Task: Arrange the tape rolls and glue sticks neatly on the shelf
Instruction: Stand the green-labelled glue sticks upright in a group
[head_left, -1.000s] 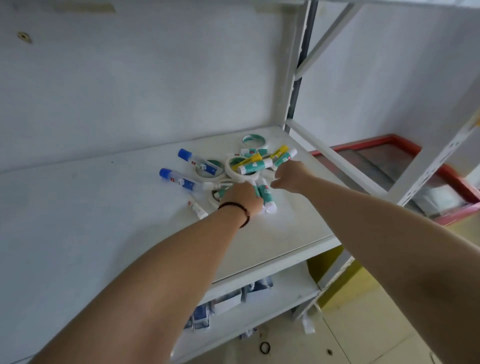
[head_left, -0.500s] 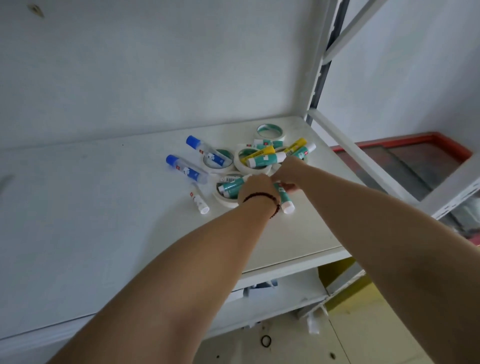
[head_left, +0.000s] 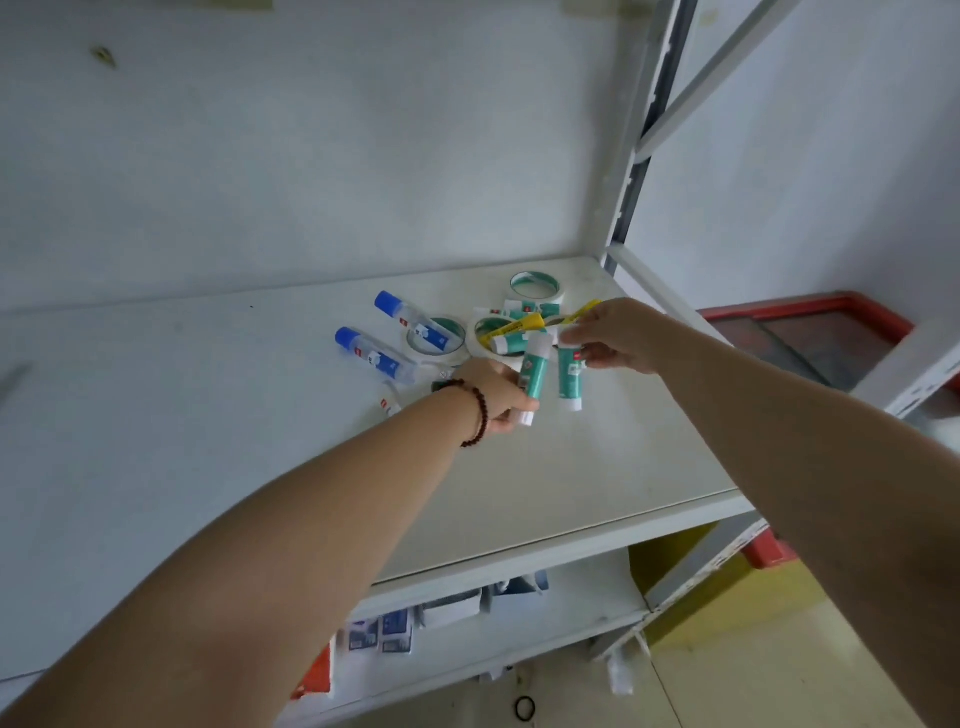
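On the white shelf (head_left: 597, 467) lies a jumble of tape rolls and glue. My left hand (head_left: 496, 392), with a bead bracelet on the wrist, grips a teal glue stick (head_left: 535, 371) held upright just above the shelf. My right hand (head_left: 610, 335) pinches the top of a second teal glue stick (head_left: 570, 376), which hangs upright beside the first. Behind them lie white tape rolls (head_left: 536, 288), another tape roll (head_left: 436, 338), a yellow glue stick (head_left: 511, 328) and two blue-capped glue bottles (head_left: 374, 356). A small white tube (head_left: 388, 402) shows by my left wrist.
The shelf's grey upright post (head_left: 631, 171) and a diagonal brace stand at the right rear. A lower shelf (head_left: 519, 634) holds small packets. A red-framed tray (head_left: 810, 332) lies on the floor to the right. A wall closes the back.
Both hands have lifted off the pile, each now holding a teal glue stick upright; earlier they were pressed down among the sticks and rolls.
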